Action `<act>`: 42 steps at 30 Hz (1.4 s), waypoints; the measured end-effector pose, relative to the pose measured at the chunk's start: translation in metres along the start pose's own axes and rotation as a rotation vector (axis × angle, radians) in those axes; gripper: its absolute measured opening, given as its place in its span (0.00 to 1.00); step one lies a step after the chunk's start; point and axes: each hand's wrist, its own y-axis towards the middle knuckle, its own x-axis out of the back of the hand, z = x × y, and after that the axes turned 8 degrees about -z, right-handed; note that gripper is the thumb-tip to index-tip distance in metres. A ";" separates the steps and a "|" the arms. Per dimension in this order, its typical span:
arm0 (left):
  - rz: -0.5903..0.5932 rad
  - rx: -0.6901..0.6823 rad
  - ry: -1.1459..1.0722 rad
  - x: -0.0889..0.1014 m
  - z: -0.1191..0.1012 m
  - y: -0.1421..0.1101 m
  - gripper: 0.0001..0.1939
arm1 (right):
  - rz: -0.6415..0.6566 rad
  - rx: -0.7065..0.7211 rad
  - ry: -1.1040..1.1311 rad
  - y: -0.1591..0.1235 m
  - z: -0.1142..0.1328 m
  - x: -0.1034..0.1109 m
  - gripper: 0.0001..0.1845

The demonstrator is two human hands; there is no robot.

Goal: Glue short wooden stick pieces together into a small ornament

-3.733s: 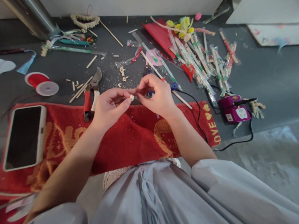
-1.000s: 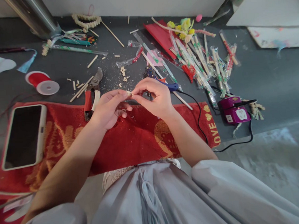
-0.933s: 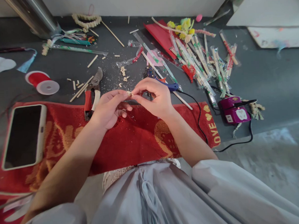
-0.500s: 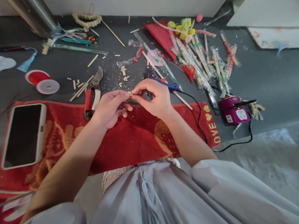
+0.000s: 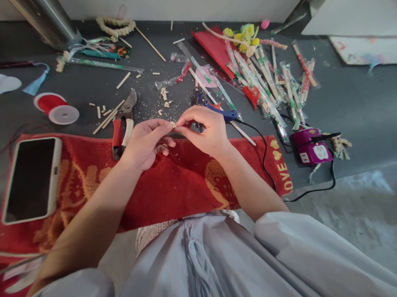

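Note:
A small pale wooden piece (image 5: 173, 124) is pinched between both hands above the far edge of the red towel (image 5: 174, 189); its exact shape is mostly covered by fingertips. My left hand (image 5: 145, 144) grips it with thumb and forefinger, the lower fingers loosely curled. My right hand (image 5: 204, 128) holds the other side in a thumb-and-finger pinch. Left of my left hand lie pruning shears (image 5: 126, 110) with one red and one white handle. Beyond my right hand is a blue-handled tool (image 5: 228, 115) with a black cord. Several small wooden bits (image 5: 164, 94) and crumbs lie just past my fingers.
A phone (image 5: 30, 179) rests on the towel's left end, with a red thread spool (image 5: 54, 105) behind it. Plastic-wrapped chopsticks (image 5: 256, 81) pile up at the right. A purple plug block (image 5: 310, 146) stands at the table's right front, its cord hanging over the edge.
Since the earliest frame, both hands have shifted slightly left and my left hand's lower fingers have uncurled downward. Over the last second the pinch on the wooden piece has barely moved.

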 end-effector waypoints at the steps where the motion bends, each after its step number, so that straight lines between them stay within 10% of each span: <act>1: 0.001 0.000 0.000 0.000 0.000 0.000 0.07 | 0.001 0.000 0.001 0.000 0.000 0.000 0.02; 42: 0.052 0.030 0.048 0.008 -0.003 0.000 0.07 | 0.248 -0.081 0.183 0.005 -0.006 0.012 0.09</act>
